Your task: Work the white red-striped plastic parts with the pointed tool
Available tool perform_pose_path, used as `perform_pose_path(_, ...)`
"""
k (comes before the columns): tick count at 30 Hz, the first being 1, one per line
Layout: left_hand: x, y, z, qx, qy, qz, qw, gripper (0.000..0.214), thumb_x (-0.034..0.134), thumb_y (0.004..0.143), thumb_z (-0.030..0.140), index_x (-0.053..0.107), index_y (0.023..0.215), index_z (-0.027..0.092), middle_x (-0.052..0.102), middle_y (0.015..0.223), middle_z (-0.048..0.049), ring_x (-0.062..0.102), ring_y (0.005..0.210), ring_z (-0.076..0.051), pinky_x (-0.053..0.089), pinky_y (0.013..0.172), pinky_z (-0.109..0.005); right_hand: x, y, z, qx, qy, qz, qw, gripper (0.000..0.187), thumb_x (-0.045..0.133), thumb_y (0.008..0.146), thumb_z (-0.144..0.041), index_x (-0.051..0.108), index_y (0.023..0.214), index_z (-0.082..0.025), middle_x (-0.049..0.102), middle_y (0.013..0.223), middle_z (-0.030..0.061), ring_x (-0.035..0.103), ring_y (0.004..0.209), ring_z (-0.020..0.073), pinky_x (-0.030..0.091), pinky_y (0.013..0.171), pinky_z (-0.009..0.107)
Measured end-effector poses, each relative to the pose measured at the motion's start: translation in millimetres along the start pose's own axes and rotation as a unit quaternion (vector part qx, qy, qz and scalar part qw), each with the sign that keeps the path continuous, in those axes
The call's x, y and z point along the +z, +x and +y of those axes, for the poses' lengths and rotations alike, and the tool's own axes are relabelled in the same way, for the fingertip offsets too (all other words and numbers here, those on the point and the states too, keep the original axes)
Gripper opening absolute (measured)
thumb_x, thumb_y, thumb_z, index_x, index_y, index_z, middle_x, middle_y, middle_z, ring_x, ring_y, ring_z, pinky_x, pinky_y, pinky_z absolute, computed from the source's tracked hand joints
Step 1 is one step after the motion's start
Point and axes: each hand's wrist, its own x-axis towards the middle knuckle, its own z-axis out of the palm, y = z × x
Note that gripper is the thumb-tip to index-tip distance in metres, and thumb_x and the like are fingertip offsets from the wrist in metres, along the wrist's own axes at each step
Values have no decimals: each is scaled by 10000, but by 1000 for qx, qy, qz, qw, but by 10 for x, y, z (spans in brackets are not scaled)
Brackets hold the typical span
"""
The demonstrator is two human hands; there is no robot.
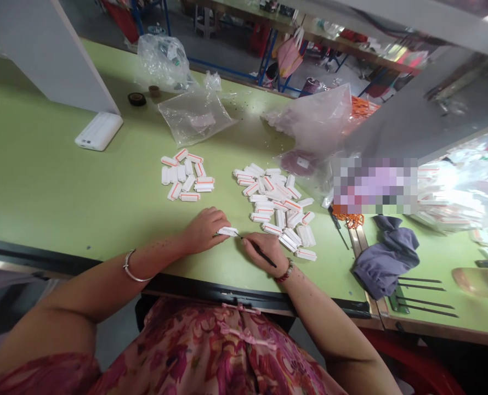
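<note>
My left hand (205,229) is closed on a small white plastic piece (227,231) and holds it against the green table (55,186). My right hand (264,249) grips a thin black tool (257,249) whose tip touches the right end of that piece. Just right of my hands lies a big heap of white pieces with orange stripes (279,206). A smaller group of the same pieces (185,175) lies to the left, farther up the table.
A white box (99,130) sits at the left, with a tape roll (137,99) behind it. Clear plastic bags (194,112) lie at the back. A grey cloth (386,255) and black rods (423,293) lie at the right.
</note>
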Motion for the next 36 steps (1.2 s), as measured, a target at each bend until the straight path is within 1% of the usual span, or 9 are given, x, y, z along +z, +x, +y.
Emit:
perform_pose_path(8,16,-4,16,5,25,-9,1000,209,498,947,338,611,970,164,590,942,-81,488,887,-213,386,805,-346,0,8,-26,-10,-7,-3,1000,319,401,974,-310,618,772,-193,596,598,-3,509,525,102,363,559,236)
perform_pose_path(14,15,5,45,21,81,-7,996,238,451,966,328,604,947,148,588,934,-98,483,865,-222,386,774,-352,61,7,-52,-10,-59,27,998,369,383,976,-299,586,686,-194,560,552,-2,488,503,105,343,551,250)
perform_pose_path(18,35,2,49,0,39,-7,999,230,475,958,337,606,929,150,584,912,-83,509,851,-206,403,762,-330,75,4,-42,-11,-52,47,997,353,392,972,-295,590,698,-193,563,548,-1,489,499,106,344,546,246)
perform_pose_path(21,52,0,56,-17,-1,-9,1000,225,483,957,344,606,925,158,577,902,-69,524,849,-190,416,761,-309,69,8,-41,0,-35,43,998,354,390,970,-300,584,692,-198,560,544,-3,491,498,107,349,545,241)
perform_pose_path(25,44,14,81,0,28,-12,1000,248,448,972,336,599,908,150,574,904,-84,514,848,-197,412,763,-316,83,30,-67,9,-51,44,998,353,399,958,-287,556,654,-201,553,542,-3,493,495,108,338,544,245)
perform_pose_path(28,26,26,109,23,68,-15,997,240,431,975,311,593,904,150,575,911,-96,497,851,-213,403,769,-339,104,44,-87,13,-71,43,996,340,404,954,-273,558,659,-199,558,545,0,497,499,107,330,547,248)
perform_pose_path(30,22,26,121,32,72,-13,997,226,432,973,300,591,915,150,573,917,-99,492,861,-220,401,772,-346,111,43,-90,9,-78,43,996,338,404,955,-272,567,669,-197,564,547,2,501,503,105,330,550,247)
perform_pose_path(32,30,20,118,29,52,-7,998,215,446,968,301,591,934,146,571,923,-96,495,865,-217,404,771,-341,110,33,-83,1,-75,51,996,342,403,957,-278,574,673,-196,563,540,2,501,502,104,332,548,244)
perform_pose_path(36,70,4,74,-11,9,8,1000,219,474,963,326,596,926,148,565,911,-79,509,854,-200,414,764,-318,98,2,-62,-13,-53,76,996,350,398,960,-272,574,666,-196,551,524,-2,487,486,105,331,537,245)
